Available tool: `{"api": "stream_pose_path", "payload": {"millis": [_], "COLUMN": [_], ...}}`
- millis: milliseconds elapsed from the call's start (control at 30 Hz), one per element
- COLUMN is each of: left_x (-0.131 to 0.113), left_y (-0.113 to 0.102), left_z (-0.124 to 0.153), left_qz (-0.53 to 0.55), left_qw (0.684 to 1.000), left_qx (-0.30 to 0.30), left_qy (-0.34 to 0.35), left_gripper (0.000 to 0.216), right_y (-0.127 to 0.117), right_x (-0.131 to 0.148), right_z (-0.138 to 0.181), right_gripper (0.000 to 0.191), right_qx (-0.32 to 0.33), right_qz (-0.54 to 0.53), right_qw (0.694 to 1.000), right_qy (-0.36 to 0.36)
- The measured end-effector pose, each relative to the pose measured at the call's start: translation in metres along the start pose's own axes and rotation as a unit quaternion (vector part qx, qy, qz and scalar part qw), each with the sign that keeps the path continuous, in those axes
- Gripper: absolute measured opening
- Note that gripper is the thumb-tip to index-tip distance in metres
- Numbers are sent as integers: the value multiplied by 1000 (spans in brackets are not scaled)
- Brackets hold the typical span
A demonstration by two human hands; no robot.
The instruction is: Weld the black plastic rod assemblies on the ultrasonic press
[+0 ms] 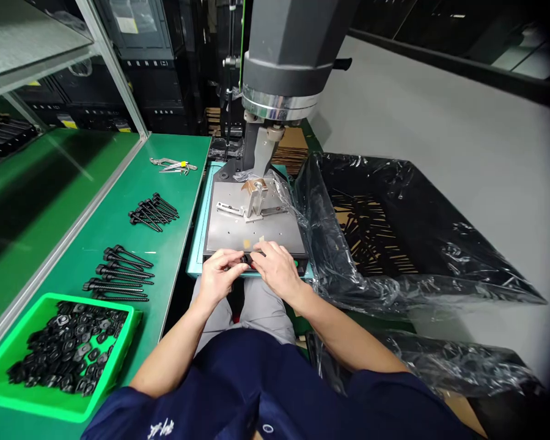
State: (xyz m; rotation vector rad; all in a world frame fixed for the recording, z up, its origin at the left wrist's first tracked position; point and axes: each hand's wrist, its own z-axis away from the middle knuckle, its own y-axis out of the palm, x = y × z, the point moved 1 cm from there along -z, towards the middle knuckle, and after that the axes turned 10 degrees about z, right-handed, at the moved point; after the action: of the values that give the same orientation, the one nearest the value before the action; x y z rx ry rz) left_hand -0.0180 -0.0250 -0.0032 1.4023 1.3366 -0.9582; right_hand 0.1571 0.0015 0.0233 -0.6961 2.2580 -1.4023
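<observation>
At the front edge of a metal fixture plate (229, 235), my two hands are close together. The fingertips of my left hand (217, 278) pinch a small black part (246, 259), mostly covered by the fingers. My right hand (277, 269) is curled against the same part from the other side, its fingertips closed. Beyond them a metal holder (255, 198) stands on the plate, beneath the head of a grey machine (284, 79). To the left, a bright green tray (96, 397) holds many small black square-looking pieces.
Two groups of black threaded rods with knob ends, a nearer one (121, 275) and a farther one (153, 211), lie on the green table (174, 146). Pliers (172, 164) lie behind them. On the right, a box lined with black plastic (421, 208) contains many rods.
</observation>
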Motion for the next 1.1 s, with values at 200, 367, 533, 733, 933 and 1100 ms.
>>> {"api": "stream_pose_path", "payload": {"millis": [200,367,533,733,933,1100], "left_x": [0,-10,-10,-2,-2,17], "left_y": [-6,-11,-12,-11,0,4], "left_z": [-5,-15,-24,-36,-65,-85], "left_qz": [-9,-10,-15,29,-35,-9], "left_qw": [999,996,991,988,996,993], "left_qx": [22,62,74,58,31,-30], "left_qy": [-25,-65,-110,-140,-79,-114], "left_gripper": [28,30,32,34,36,52], "right_y": [9,10,16,22,46,75], "right_x": [-10,-19,-20,-15,-21,-55], "right_z": [1,-3,-3,-8,-30,-60], "right_gripper": [26,32,35,29,26,45], "right_qx": [36,64,21,-4,61,3], "right_qz": [-94,-277,-185,-240,-475,-621], "right_qw": [992,954,978,969,869,742], "right_qy": [-70,-92,-97,-55,123,255]}}
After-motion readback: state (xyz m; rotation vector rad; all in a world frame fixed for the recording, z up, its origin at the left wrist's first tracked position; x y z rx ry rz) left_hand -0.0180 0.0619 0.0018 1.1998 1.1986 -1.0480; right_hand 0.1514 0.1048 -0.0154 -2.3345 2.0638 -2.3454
